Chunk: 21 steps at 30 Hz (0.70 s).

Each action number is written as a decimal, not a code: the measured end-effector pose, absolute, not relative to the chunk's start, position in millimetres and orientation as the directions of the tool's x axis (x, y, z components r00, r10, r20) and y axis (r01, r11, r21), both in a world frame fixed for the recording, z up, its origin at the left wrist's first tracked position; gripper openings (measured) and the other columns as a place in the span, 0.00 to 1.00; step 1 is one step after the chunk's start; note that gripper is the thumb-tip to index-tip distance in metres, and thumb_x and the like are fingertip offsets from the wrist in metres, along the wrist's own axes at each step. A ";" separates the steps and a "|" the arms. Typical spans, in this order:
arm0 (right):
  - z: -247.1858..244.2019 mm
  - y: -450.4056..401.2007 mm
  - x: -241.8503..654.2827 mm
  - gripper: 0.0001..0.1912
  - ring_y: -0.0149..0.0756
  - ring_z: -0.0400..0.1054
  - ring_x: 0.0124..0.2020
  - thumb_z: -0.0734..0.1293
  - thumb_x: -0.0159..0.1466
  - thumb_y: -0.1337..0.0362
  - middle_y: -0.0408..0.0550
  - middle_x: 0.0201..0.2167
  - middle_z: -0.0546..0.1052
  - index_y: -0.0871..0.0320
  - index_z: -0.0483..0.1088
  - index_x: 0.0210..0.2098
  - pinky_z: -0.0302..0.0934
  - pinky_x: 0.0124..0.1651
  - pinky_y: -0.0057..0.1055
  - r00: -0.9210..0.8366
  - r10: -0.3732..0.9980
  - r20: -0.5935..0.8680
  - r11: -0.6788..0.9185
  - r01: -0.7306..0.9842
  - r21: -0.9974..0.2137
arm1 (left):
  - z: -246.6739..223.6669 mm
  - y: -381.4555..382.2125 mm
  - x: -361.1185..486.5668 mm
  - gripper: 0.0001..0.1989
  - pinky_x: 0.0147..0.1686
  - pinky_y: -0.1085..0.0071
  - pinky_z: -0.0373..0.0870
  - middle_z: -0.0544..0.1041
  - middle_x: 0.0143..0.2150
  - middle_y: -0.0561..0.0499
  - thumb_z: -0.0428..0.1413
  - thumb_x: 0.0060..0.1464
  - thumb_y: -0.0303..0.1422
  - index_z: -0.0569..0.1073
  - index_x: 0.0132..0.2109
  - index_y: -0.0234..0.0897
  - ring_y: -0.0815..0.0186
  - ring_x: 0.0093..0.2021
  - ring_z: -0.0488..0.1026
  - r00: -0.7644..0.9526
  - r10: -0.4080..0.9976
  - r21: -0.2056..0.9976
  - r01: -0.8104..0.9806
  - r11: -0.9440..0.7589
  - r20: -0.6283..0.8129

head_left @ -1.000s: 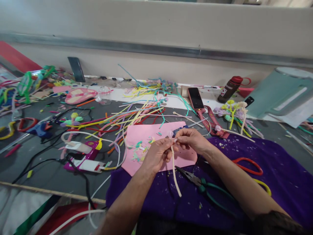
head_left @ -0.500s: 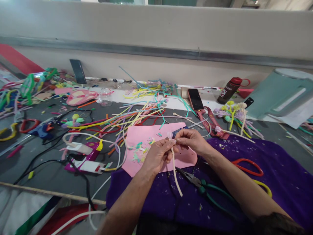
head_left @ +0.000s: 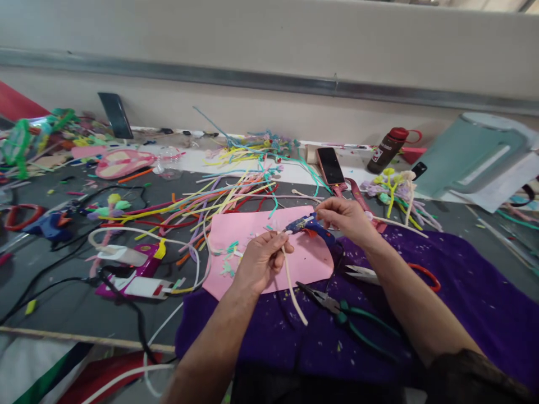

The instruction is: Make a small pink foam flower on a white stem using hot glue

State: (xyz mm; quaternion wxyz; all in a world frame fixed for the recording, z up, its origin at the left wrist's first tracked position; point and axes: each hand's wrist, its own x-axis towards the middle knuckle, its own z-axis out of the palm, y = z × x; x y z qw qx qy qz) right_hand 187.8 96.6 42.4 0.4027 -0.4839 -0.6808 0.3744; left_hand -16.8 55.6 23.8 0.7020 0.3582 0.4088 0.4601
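My left hand (head_left: 263, 258) pinches a cream pipe cleaner (head_left: 292, 294), whose tail hangs down over the pink sheet's lower edge. A small pale piece at its top is mostly hidden by my fingertips. Beside them is the nozzle of a blue glue gun (head_left: 304, 224), lying over the pink foam sheet (head_left: 314, 261). My right hand (head_left: 343, 219) is closed at the rear of the gun, thumb and finger pinched where its clear glue stick comes out; the stick is largely covered. Green-handled pliers (head_left: 328, 303) and red-handled scissors (head_left: 364, 274) lie below my right forearm.
Purple cloth (head_left: 458, 280) covers the front right. Bundles of coloured pipe cleaners (head_left: 236, 199) spread behind the sheet. At left are a purple glue gun (head_left: 147, 266) and several cables. A phone (head_left: 330, 165), dark bottle (head_left: 387, 148) and green jug (head_left: 467, 151) stand farther back.
My right hand has left the pale piece and moved to the glue gun's rear. My left hand still pinches the pipe cleaner, now beside the nozzle. The view has shifted slightly.
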 end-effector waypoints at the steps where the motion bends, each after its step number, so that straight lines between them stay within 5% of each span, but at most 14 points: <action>1: 42.3 100.2 194.5 0.10 0.28 0.63 0.21 0.63 0.57 0.60 0.43 0.22 0.72 0.60 0.70 0.30 0.53 0.23 0.25 -0.180 0.962 0.204 0.268 0.496 -0.826 | 24.1 56.1 -17.4 0.12 0.09 0.82 0.49 0.72 0.21 0.54 0.59 0.44 0.36 0.70 0.24 0.30 0.82 0.11 0.56 0.235 0.940 0.876 -0.359 0.321 -0.248; 6: 34.3 108.7 208.8 0.11 0.34 0.66 0.27 0.64 0.56 0.57 0.46 0.26 0.75 0.57 0.73 0.29 0.50 0.27 0.28 -0.208 0.974 0.089 0.226 0.905 -0.361 | 24.3 56.8 -17.8 0.12 0.09 0.82 0.50 0.72 0.21 0.54 0.59 0.44 0.36 0.70 0.24 0.31 0.82 0.11 0.56 0.240 0.939 0.880 -0.351 0.320 -0.245; 10: 28.5 111.2 210.9 0.16 0.35 0.66 0.27 0.64 0.54 0.50 0.47 0.26 0.75 0.56 0.73 0.27 0.47 0.25 0.27 -0.207 0.977 -0.054 0.190 0.957 -0.221 | 25.3 56.1 -17.5 0.11 0.10 0.82 0.50 0.72 0.22 0.54 0.58 0.45 0.36 0.70 0.24 0.31 0.81 0.12 0.56 0.226 0.945 0.888 -0.343 0.306 -0.238; 14: 17.0 115.9 209.3 0.20 0.33 0.64 0.24 0.65 0.51 0.45 0.46 0.22 0.74 0.57 0.73 0.23 0.45 0.23 0.27 -0.249 0.955 -0.162 0.201 0.943 -0.264 | 27.0 55.2 -17.2 0.12 0.10 0.82 0.50 0.70 0.19 0.54 0.58 0.44 0.37 0.70 0.23 0.31 0.80 0.11 0.56 0.242 0.939 0.897 -0.311 0.315 -0.246; 21: 0.9 121.0 208.3 0.17 0.27 0.57 0.19 0.67 0.48 0.51 0.39 0.16 0.66 0.60 0.69 0.21 0.46 0.21 0.25 -0.205 0.969 -0.138 0.072 0.768 -0.637 | 27.6 54.5 -18.7 0.13 0.10 0.81 0.51 0.70 0.17 0.54 0.58 0.44 0.38 0.70 0.24 0.31 0.80 0.11 0.56 0.252 0.939 0.901 -0.309 0.306 -0.233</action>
